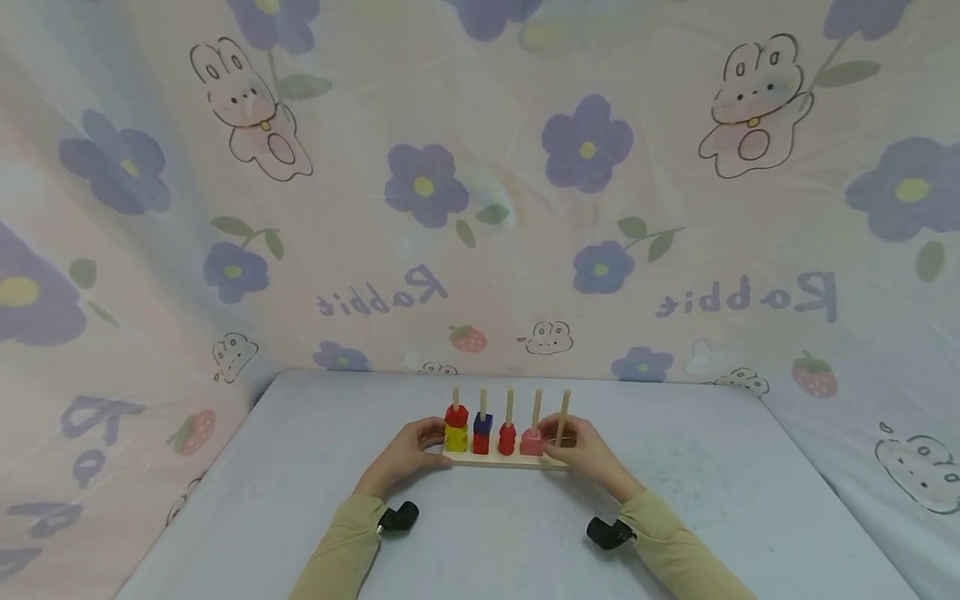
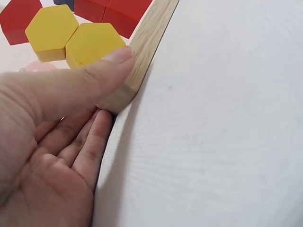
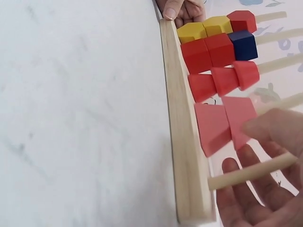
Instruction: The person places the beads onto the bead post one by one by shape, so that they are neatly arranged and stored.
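Note:
A wooden peg board point(image 1: 506, 461) with several upright pegs stands on the table. My left hand point(image 1: 405, 452) grips its left end, the thumb lying on the base beside the yellow hexagonal blocks point(image 2: 94, 42). A red block point(image 1: 456, 416) tops the yellow ones. To their right come red blocks under a dark blue block point(image 3: 244, 45), then a peg of small red tapered blocks point(image 3: 222, 81). My right hand point(image 1: 588, 454) pinches the upper of two pink blocks point(image 3: 240, 120) on the fourth peg. The bare end peg point(image 3: 253, 171) passes in front of its fingers.
The white table point(image 1: 495, 533) reaches back to a hanging cloth point(image 1: 495, 250) printed with flowers and rabbits. A small black camera point(image 1: 400, 517) is strapped at the left wrist, another black camera point(image 1: 609, 533) at the right.

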The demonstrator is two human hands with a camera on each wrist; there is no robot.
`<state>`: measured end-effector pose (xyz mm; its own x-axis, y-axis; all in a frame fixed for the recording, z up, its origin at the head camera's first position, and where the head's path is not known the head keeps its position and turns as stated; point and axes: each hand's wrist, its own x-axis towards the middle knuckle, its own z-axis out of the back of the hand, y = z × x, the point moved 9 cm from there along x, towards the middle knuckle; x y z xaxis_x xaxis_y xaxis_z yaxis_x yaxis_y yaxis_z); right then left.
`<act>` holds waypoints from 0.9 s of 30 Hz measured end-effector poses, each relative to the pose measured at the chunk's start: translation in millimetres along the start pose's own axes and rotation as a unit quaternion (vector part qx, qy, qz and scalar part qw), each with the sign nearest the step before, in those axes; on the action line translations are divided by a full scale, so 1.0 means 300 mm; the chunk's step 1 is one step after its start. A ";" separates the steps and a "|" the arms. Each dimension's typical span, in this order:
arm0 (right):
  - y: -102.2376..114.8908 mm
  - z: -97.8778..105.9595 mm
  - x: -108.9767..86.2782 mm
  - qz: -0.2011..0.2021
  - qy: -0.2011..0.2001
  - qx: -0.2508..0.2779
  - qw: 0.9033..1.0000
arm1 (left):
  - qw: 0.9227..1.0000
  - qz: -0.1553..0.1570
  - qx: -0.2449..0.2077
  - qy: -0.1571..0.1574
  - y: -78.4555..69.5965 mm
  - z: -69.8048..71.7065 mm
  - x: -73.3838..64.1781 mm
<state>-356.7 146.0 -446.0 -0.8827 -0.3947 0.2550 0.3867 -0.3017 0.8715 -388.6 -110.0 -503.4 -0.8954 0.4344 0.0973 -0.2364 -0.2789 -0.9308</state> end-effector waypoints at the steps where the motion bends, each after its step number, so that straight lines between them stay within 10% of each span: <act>1: -0.012 0.005 0.000 0.003 0.001 0.001 1.000 | 1.000 0.001 0.002 -0.001 0.001 0.002 0.001; 19: -0.108 0.233 -0.173 -0.003 -0.056 -0.039 0.998 | 1.000 0.003 0.002 0.018 -0.014 0.025 -0.060; 27: -0.089 0.388 -0.245 -0.004 -0.110 -0.167 0.980 | 0.997 -0.024 0.066 -0.019 -0.078 0.130 -0.126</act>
<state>-333.0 284.1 -439.2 -0.9082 -0.2059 0.3643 0.4126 -0.5853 0.6979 -363.7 -153.2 -471.6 -0.8948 0.4180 0.1571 -0.3253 -0.3693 -0.8705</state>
